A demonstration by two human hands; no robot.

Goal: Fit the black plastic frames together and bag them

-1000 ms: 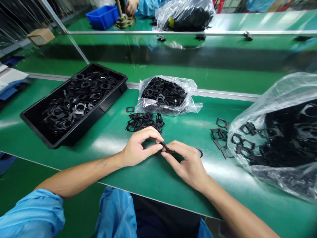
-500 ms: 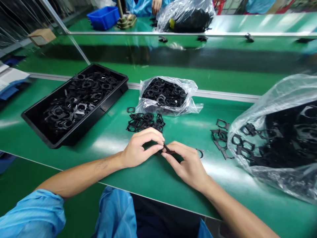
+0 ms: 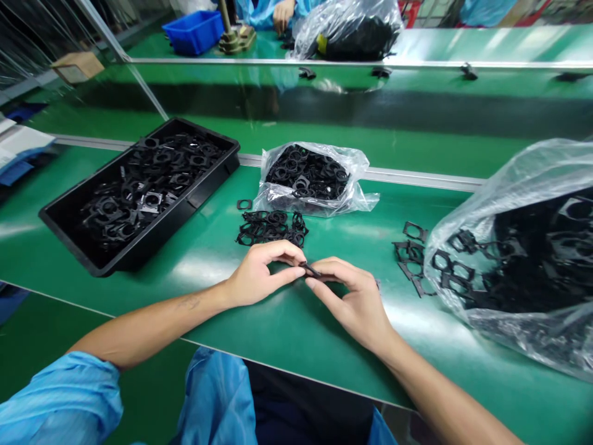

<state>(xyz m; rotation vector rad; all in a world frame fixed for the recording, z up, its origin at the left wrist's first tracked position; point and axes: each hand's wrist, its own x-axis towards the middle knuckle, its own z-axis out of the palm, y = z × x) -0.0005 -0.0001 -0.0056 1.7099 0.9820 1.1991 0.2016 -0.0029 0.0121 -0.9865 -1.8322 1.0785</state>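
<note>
My left hand (image 3: 262, 275) and my right hand (image 3: 354, 296) meet above the green table (image 3: 222, 262), both pinching a small black plastic part (image 3: 309, 269) between fingertips. Just beyond the hands lies a small heap of black frame parts (image 3: 271, 227), with one loose frame (image 3: 243, 204) beside it. A small clear bag of black parts (image 3: 308, 178) sits behind that heap. To the right, several loose square frames (image 3: 414, 253) lie by the mouth of a large clear bag of black parts (image 3: 523, 253).
A black tray (image 3: 99, 266) filled with black parts stands at the left. A metal rail (image 3: 417, 179) borders a green conveyor beyond. Far across are a blue bin (image 3: 192, 31), a metal fixture (image 3: 236, 38), another bag (image 3: 347, 28) and another person's hand (image 3: 280, 13).
My hands have shifted slightly up with the small part, and my right fingers closed more over it. The other person's hand across the line moved to the right.
</note>
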